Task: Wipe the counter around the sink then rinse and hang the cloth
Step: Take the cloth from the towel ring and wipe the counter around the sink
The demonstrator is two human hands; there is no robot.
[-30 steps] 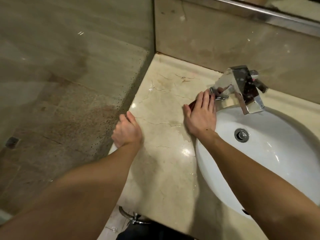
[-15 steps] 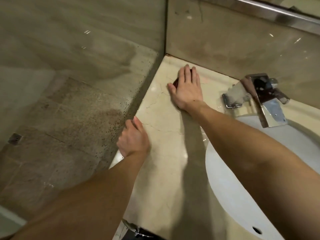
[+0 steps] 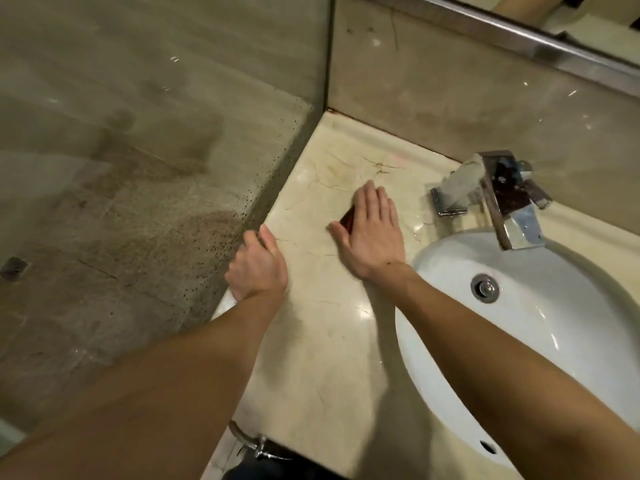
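My right hand (image 3: 372, 230) lies flat on the beige marble counter (image 3: 322, 341), left of the tap, pressing down a dark red cloth (image 3: 348, 219). Only a corner of the cloth shows between thumb and fingers; the rest is hidden under my palm. My left hand (image 3: 258, 268) rests on the counter's left edge beside the glass panel, fingers curled over that edge, holding nothing loose. The white oval sink (image 3: 554, 341) lies to the right of my right arm.
A chrome tap (image 3: 498, 195) stands at the back of the sink, close to my right fingers. A spotted glass panel (image 3: 173, 168) bounds the counter on the left. The tiled back wall and a mirror edge (image 3: 519, 46) stand behind. The drain (image 3: 485, 287) is in the basin.
My right hand slid the cloth from beside the tap to the back left corner, then back toward me to mid-counter. My left hand stayed at the counter's edge.
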